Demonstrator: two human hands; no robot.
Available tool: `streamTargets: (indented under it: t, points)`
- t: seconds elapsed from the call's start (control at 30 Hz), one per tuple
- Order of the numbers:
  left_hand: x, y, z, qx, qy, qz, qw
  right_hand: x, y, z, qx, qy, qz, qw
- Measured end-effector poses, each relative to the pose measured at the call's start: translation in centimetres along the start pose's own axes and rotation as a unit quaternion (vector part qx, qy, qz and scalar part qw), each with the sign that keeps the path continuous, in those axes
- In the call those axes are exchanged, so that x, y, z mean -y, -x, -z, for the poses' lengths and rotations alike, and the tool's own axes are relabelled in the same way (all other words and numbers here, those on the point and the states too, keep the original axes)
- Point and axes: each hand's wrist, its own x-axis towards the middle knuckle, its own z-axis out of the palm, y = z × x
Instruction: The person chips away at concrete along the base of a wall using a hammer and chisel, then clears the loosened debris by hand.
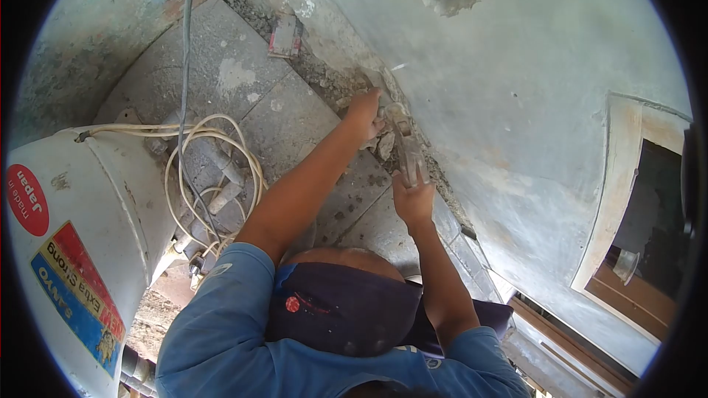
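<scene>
Along the foot of the wall, my left hand [363,113] is closed over a strip of broken rubble [335,81]; what its fingers grip is hidden. Nearer to me, my right hand [414,195] wraps round the lower end of a hammer [406,144], smeared by motion. The hammer's pale head end lies just right of my left fingers. Broken chunks of mortar [385,146] sit between the two hands, beside the edge of the grey floor tiles [287,121].
At left stands a large white tank [129,184] with stickers. Coiled cream cable [254,169] and a grey cable [184,66] lie near pipes [221,162]. A small red-and-grey block [285,36] rests by the wall [501,88]. A framed opening [619,191] is at right.
</scene>
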Motion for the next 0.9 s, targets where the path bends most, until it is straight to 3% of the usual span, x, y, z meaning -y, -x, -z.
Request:
streamTargets:
  t: [0.03, 0.1, 0.13, 0.2, 0.23, 0.47, 0.57, 0.67, 0.7, 0.77, 0.8, 0.9]
  points:
    - [-0.4, 1.3, -1.0, 0.003, -0.003, -0.003, 1.000, 1.3, -0.6, 0.7, -0.004, -0.001, 0.003, 1.000]
    - [0.0, 3.9, -2.4, -0.097, -0.018, -0.008, 0.995, 3.4, -1.1, 2.7, -0.022, 0.140, 0.149, 0.979]
    - [0.5, 4.1, -2.1, -0.097, -0.019, -0.006, 0.995, 3.2, -1.0, 3.1, -0.023, 0.140, 0.148, 0.979]
    - [0.4, 4.5, -1.5, -0.074, -0.033, -0.018, 0.997, 3.1, -0.9, 3.6, -0.041, 0.003, 0.024, 0.999]
    - [0.2, 4.6, -1.7, -0.074, -0.033, -0.018, 0.997, 3.4, -1.0, 4.0, -0.041, 0.003, 0.023, 0.999]
    - [-1.6, 1.9, -1.2, -0.046, -0.013, -0.011, 0.999, 6.9, -1.1, 6.1, -0.109, -0.084, 0.160, 0.977]
    - [-1.8, 1.5, -1.1, -0.050, -0.006, 0.007, 0.999, 6.0, -0.9, 5.0, -0.088, -0.083, 0.150, 0.981]
    - [-1.9, 1.6, -1.1, -0.012, 0.015, -0.004, 1.000, -1.5, -1.1, 0.3, -0.035, 0.093, 0.123, 0.987]
    - [-2.0, 1.6, -1.3, 0.019, 0.026, -0.015, 0.999, -1.8, -1.5, -0.3, -0.037, 0.094, 0.125, 0.987]
    - [-1.6, 1.7, -1.6, 0.002, 0.017, -0.013, 1.000, -2.2, -2.3, -1.6, 0.069, 0.109, -0.071, 0.989]
    - [-1.8, 1.6, -1.8, -0.018, 0.011, -0.014, 1.000, -0.9, -2.4, -1.1, 0.040, 0.106, -0.005, 0.994]
    - [-2.1, 0.6, -1.2, 0.010, 0.044, -0.005, 0.999, 3.1, -1.4, 0.9, 0.009, 0.093, 0.036, 0.995]
